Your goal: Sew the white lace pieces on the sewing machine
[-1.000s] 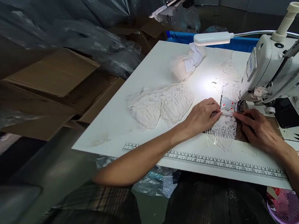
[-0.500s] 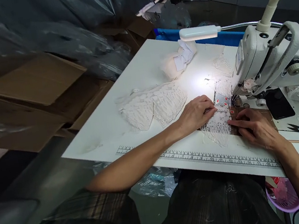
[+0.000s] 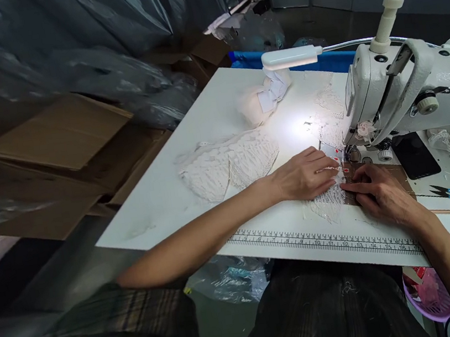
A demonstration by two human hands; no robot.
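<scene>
White lace (image 3: pixel 326 207) lies on the worktop (image 3: pixel 191 209), just on the near side of the sewing machine (image 3: pixel 397 97), partly covered by my left hand (image 3: pixel 303 174). Its long axis runs from near my body toward the needle, the ragged, narrower end pointing back at me. My left fingers lie close together over it (whether they pinch it, I can't tell). My right hand (image 3: pixel 387 193) has its fingers apart, the index tip touching the lace's right edge. Along the worktop's near edge, a printed ruler (image 3: pixel 323 243) reads 11 to 16, rising rightward.
</scene>
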